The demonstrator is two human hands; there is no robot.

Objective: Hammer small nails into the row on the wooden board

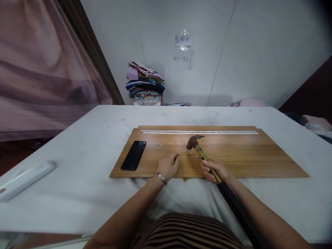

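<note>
My right hand (213, 170) is wrapped round the handle of a claw hammer (199, 149). The hammer's rusty brown head is raised toward the middle of a wooden board (243, 155). My left hand (168, 166) rests low over the board with its fingers curled in a pinch. Whatever it holds, if anything, is too small to make out. A row of small dark dots (191, 153) runs across the board between my left hand and the hammer. Several loose nails (159, 145) lie beyond my left hand, beside a black phone (134, 155).
Two white strips (199, 132) run along the board's far edge. The board lies on a white-covered table (85, 152). A white object (28, 180) lies at the left. Folded clothes (145, 84) are stacked by the back wall, and a pink curtain (49, 65) hangs at the left.
</note>
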